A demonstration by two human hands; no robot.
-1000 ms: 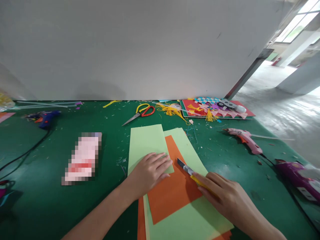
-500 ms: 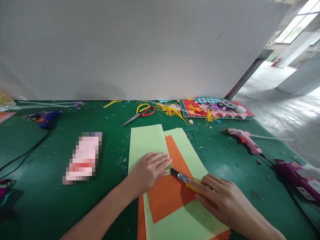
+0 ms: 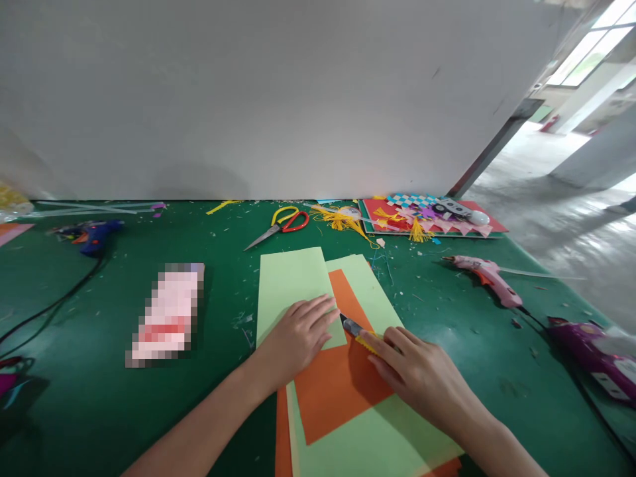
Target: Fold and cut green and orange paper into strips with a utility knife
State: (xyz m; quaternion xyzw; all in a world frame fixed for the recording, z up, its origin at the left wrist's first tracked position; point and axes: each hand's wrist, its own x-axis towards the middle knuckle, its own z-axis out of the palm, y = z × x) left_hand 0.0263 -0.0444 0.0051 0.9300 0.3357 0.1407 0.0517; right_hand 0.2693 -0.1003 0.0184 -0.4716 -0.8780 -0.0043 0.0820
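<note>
My left hand (image 3: 304,331) lies flat with fingers stretched on a folded light green sheet (image 3: 291,278), pressing it down. My right hand (image 3: 417,371) grips a yellow utility knife (image 3: 365,339). The knife's blade tip is at the right edge of the folded green sheet, close by my left fingertips. Beneath that sheet is an orange sheet (image 3: 332,397), resting on a larger light green sheet (image 3: 368,437). More orange paper (image 3: 282,430) shows at the bottom of the stack.
Scissors (image 3: 283,227) with red and yellow handles lie behind the paper. To the right are a pink glue gun (image 3: 487,275) and a purple one (image 3: 593,358). A blue glue gun (image 3: 94,235) and a blurred-out pink item (image 3: 166,315) are left. Decorated red card (image 3: 479,218) sits at the back.
My right hand has moved the knife a little up and to the left, along the folded sheet's edge. My left hand has shifted slightly upward and stays on the sheet.
</note>
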